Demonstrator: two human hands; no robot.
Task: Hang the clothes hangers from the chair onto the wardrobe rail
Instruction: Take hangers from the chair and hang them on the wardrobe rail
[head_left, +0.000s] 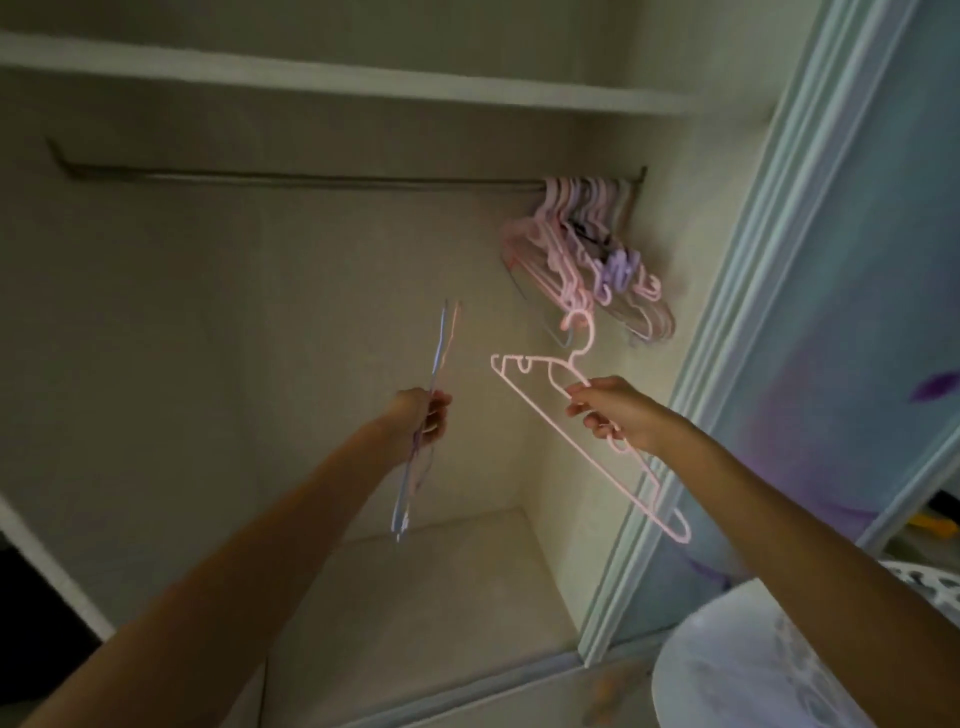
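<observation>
Two bare forearms enter from the lower edge of the frame, each ending in a bare hand: the left hand (428, 413) and the right hand (615, 413). Neither arm shows a sleeve, and the wrists and fingers carry no watch, band or ring.

Each hand (621, 413) grips hangers (587, 447) below the wardrobe rail (311, 179).
</observation>
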